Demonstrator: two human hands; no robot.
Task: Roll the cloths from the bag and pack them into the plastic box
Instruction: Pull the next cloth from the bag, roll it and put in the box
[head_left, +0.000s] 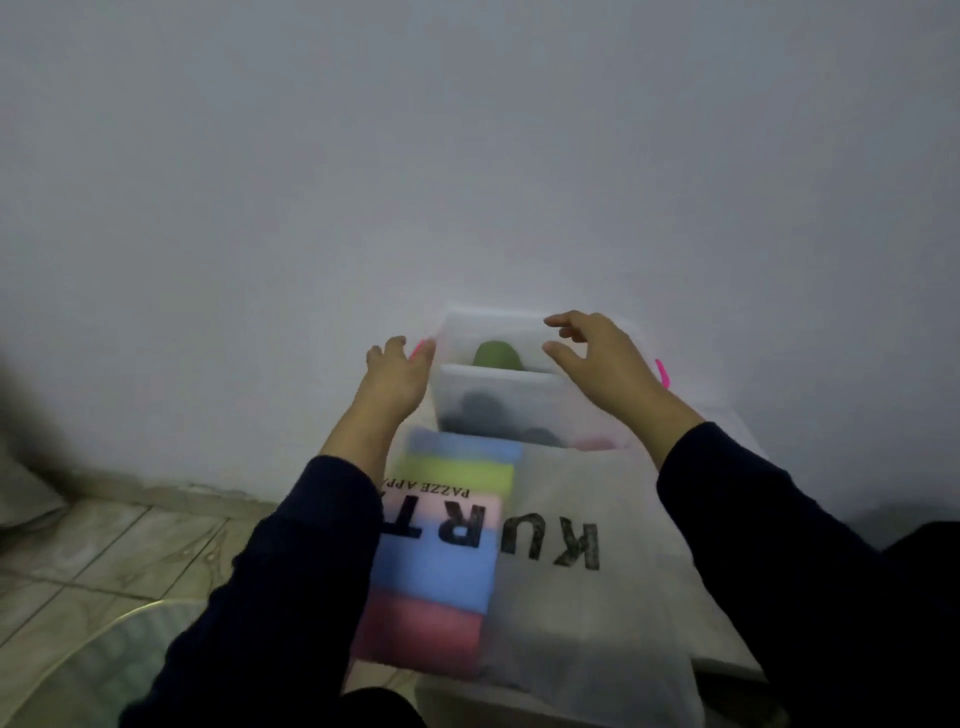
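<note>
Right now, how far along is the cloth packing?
Partly done: a green roll and darker rolls sit in the plastic box. Both hands, left and right, are open at the box. Left: coloured cloths in the bag.

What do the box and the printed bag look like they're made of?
The box: frosted translucent plastic, probably rigid; dark and green shapes show blurred through its walls. The bag: thin milky film or non-woven, hard to tell; coloured cloths show through beneath its black lettering.
</note>
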